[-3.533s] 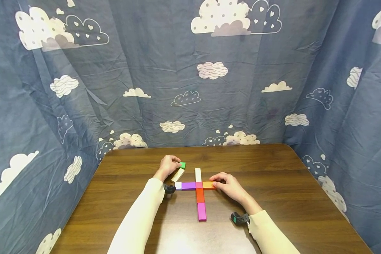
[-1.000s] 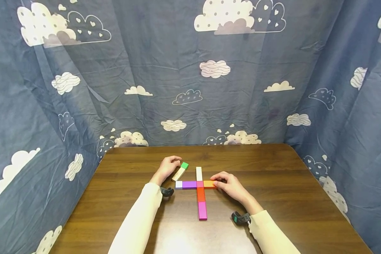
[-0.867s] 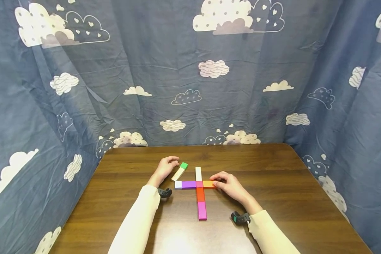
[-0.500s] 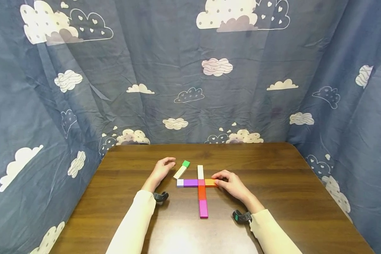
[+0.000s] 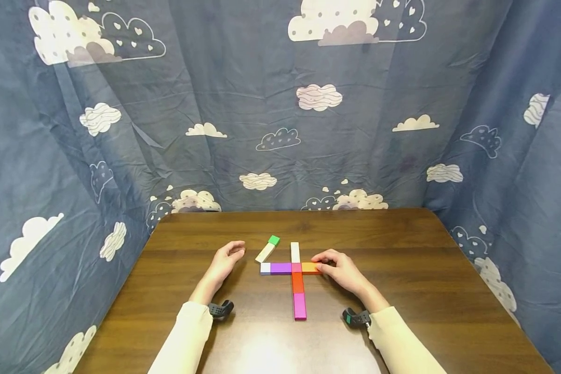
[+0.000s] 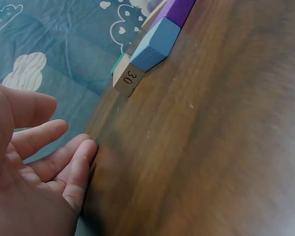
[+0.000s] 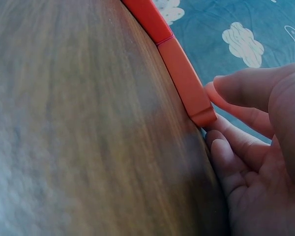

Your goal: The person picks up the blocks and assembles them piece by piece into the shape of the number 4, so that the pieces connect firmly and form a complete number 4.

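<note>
Several coloured blocks form a cross on the table: a white block (image 5: 295,253) at the far end, a red block (image 5: 297,283) and a magenta block (image 5: 299,306) toward me, a purple block (image 5: 281,268) and a light blue block (image 5: 265,268) on the left. An orange block (image 5: 309,267) makes the right arm; my right hand (image 5: 342,272) holds its outer end between thumb and fingers. My left hand (image 5: 222,265) is left of the blocks, fingers relaxed, holding nothing. Nearest it lie a slanted wooden block (image 5: 265,253) and a small green block (image 5: 274,240) at its far end.
The brown wooden table (image 5: 378,239) ends at a far edge just before a blue curtain (image 5: 243,114) with cloud prints. Black wrist bands sit on both wrists. The number 30 shows on the wooden block's end (image 6: 128,78) in the left wrist view.
My left hand has let go of the small green block, now lined up with the wooden block's end, and has drawn back left and toward me. The right hand stays at the orange block.
</note>
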Motion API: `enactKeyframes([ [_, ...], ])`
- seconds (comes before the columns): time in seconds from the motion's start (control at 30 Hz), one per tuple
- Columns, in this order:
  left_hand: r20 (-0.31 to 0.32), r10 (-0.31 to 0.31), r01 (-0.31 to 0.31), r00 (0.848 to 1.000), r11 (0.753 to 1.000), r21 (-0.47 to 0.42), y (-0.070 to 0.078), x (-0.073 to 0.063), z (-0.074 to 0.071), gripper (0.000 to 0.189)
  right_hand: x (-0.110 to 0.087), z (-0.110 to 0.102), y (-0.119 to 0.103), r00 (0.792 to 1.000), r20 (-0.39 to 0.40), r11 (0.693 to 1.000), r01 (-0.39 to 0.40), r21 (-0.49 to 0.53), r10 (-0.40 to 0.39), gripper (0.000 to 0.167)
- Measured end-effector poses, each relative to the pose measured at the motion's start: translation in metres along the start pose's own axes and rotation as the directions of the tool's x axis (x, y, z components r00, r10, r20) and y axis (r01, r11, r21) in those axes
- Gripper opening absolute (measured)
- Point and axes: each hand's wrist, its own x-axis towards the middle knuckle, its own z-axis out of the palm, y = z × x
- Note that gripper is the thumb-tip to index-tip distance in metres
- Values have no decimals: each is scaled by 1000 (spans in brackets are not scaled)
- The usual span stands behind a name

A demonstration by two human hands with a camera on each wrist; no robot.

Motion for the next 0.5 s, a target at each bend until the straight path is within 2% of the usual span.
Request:
enactKeyframes([
  [0.17, 0, 12, -12, 1000, 1000, 13, -7, -21, -3, 41, -1, -1, 2, 1000, 10, 1000, 1, 0, -1, 19],
  [0.3, 11, 12, -12, 1000, 1000, 6, -4, -31, -3, 44, 1, -5, 3, 1000, -4, 1000, -1, 4, 1, 19],
  [0.4, -29, 16, -15, 999, 999, 31, 3, -38, -4, 43, 3, -8, 5, 1000, -3, 1000, 9, 14, -9, 20],
  [0.5, -107, 51, -35, 993, 988, 151, 9, -46, -3, 39, 3, -13, 4, 1000, 5, 999, 14, 32, -14, 21],
])
